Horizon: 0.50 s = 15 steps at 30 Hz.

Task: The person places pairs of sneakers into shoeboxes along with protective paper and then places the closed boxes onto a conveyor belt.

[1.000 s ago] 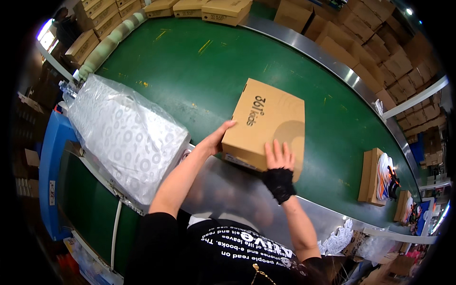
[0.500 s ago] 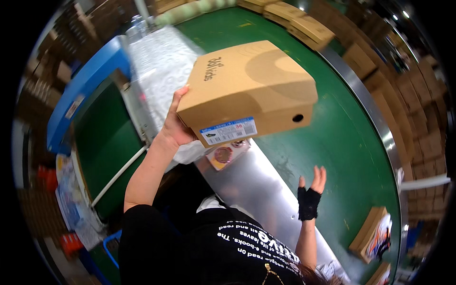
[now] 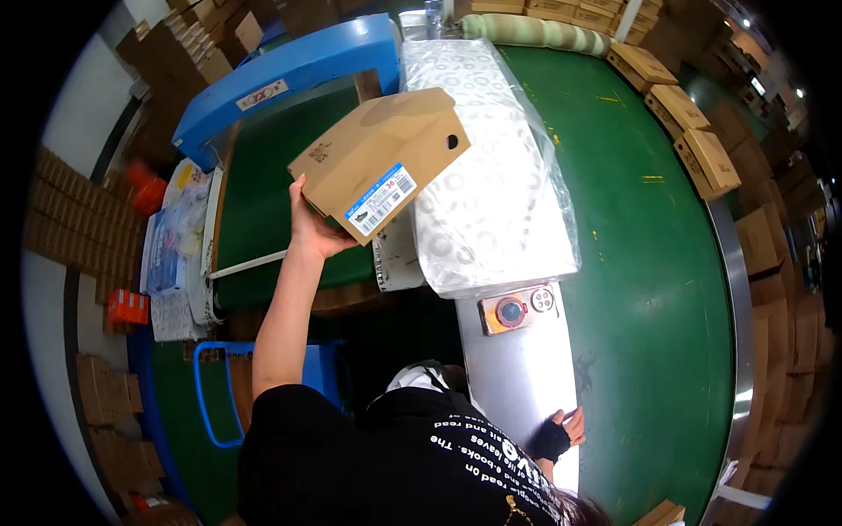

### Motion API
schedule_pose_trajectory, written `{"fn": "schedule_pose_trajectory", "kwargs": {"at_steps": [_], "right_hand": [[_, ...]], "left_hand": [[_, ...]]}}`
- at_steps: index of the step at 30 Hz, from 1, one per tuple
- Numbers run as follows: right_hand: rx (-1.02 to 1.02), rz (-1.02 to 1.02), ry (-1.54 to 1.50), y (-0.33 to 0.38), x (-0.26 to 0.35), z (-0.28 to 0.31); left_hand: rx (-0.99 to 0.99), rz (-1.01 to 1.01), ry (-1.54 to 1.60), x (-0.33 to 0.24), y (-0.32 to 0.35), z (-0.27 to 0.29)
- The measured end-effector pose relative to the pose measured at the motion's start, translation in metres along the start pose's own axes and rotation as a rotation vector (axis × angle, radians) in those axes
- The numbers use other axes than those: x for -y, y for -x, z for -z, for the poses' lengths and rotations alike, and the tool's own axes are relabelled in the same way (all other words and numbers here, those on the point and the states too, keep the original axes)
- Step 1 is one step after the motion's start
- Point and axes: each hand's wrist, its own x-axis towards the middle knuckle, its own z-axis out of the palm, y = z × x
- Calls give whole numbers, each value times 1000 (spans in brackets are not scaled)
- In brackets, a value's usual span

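My left hand [image 3: 317,230] grips a brown cardboard shoebox [image 3: 373,149] by its lower left corner. The box is lidded and tilted, with a blue and white label [image 3: 380,203] on one end and a dark round hole in its side. It is held up over the green belt of a blue-framed machine [image 3: 289,79]. My right hand [image 3: 559,435], in a black fingerless glove, is low by the outer edge of the metal ledge [image 3: 517,377]. Its fingers are stretched out and nothing shows in them.
A plastic-wrapped stack of white patterned paper [image 3: 487,175] lies beside the machine. A phone in a decorated case [image 3: 513,311] rests on the ledge. A wide green conveyor [image 3: 649,307] runs at the right, with several brown boxes [image 3: 706,162] along its far edge. A blue-framed cart [image 3: 219,394] stands lower left.
The view has turned toward the left. My left hand has carried the shoebox from near the conveyor to over the machine's belt. My right hand has come down to the metal ledge.
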Motion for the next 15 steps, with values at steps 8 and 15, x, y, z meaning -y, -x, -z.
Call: {"fn": "schedule_pose_trajectory", "kwargs": {"at_steps": [8, 15], "right_hand": [[-2, -24, 28, 0, -1, -1], [33, -12, -2, -2, 5, 9]], "left_hand": [[-408, -152, 128, 1, -66, 71], [-378, -43, 288, 41, -131, 107]]}}
